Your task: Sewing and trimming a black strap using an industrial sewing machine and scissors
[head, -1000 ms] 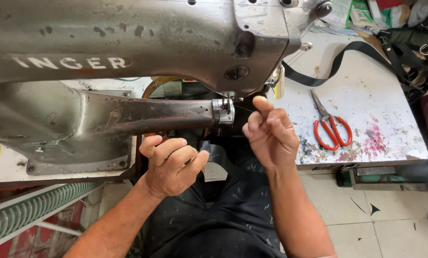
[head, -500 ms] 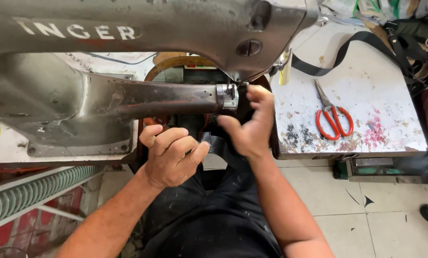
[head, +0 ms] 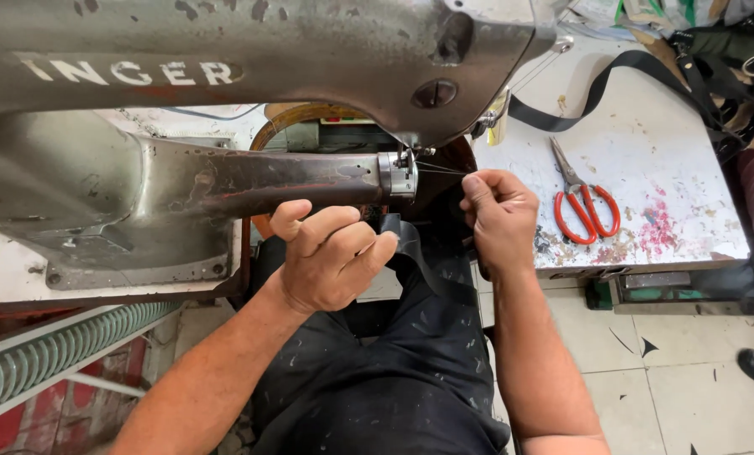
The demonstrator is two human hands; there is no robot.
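Observation:
A large grey cylinder-arm sewing machine (head: 225,50) fills the upper left, its narrow arm (head: 267,181) ending at the needle area (head: 401,168). My right hand (head: 499,215) sits just right of the needle, fingers pinched on a thin pale thread (head: 440,168) that runs taut from the needle to the fingertips. My left hand (head: 331,257) is curled under the machine arm, holding a black strap (head: 415,253) that hangs below the needle toward my lap.
Red-handled scissors (head: 583,202) lie on a stained white table (head: 672,160) at right. Black webbing (head: 638,72) and bags sit at its far edge. A pale green ribbed rail (head: 48,362) is lower left. Tiled floor (head: 689,379) lies below.
My right hand went in to the needle and has now drawn back to the right, pulling the thread out with it. My left hand stayed under the machine arm.

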